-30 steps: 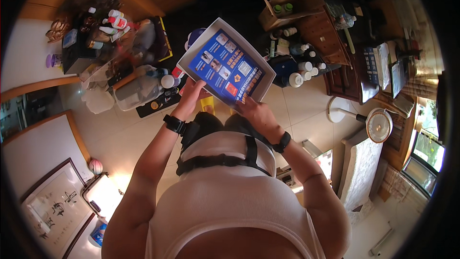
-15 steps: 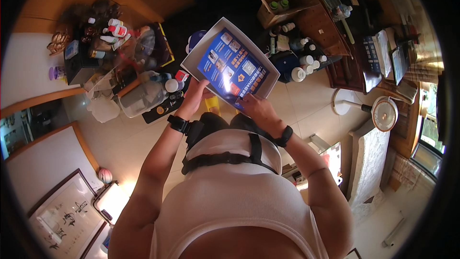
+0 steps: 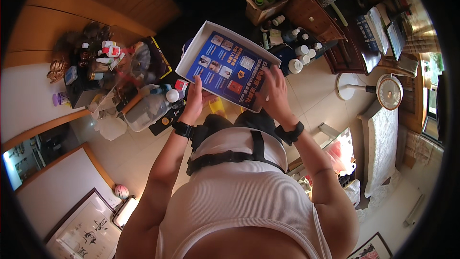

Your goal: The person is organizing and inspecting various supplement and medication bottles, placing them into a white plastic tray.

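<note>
Head view: white shallow box (image 3: 226, 64) with a blue printed sheet inside, held up just above frame centre, long axis slanting from upper left down to lower right. Left hand (image 3: 194, 98) curled around the lower-left edge, thumb on the rim, gripping; right hand (image 3: 274, 91) spread half open over the lower-right corner, fingers lying on the blue sheet, nearer the box's inside than the left. Below both wrists a black chest harness (image 3: 230, 156); left of the box a cluttered plastic bin (image 3: 143, 110), upper right a cardboard carton (image 3: 268, 0) with bottles.
</note>
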### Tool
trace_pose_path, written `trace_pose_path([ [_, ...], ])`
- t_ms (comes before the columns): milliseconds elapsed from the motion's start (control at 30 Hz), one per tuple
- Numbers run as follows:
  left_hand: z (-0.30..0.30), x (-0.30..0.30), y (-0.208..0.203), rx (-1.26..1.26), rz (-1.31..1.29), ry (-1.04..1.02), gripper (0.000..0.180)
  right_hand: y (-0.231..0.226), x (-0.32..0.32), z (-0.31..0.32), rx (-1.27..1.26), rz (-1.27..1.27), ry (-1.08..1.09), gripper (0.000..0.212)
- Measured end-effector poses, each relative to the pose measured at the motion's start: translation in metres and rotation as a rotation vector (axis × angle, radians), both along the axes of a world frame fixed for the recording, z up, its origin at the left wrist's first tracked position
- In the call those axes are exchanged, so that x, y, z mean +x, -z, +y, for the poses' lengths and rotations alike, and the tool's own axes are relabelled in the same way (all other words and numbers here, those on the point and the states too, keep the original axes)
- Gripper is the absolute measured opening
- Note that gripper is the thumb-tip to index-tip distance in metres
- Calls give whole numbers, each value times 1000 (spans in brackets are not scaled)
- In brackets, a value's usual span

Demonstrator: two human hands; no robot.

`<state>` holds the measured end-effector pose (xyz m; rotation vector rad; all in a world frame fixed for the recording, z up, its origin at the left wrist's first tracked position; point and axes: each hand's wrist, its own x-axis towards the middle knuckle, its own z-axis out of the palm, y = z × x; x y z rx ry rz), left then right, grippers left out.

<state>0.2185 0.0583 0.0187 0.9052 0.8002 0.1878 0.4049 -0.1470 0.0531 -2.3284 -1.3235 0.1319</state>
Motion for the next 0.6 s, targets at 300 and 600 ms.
trace_pose_path([
  [300, 3, 5, -13, -60, -120, 10, 55, 27, 20, -26, 325, 1278, 361, 75],
  [600, 49, -24, -29, -96, -65, 195, 55, 25, 55, -45, 378, 930, 197, 64],
])
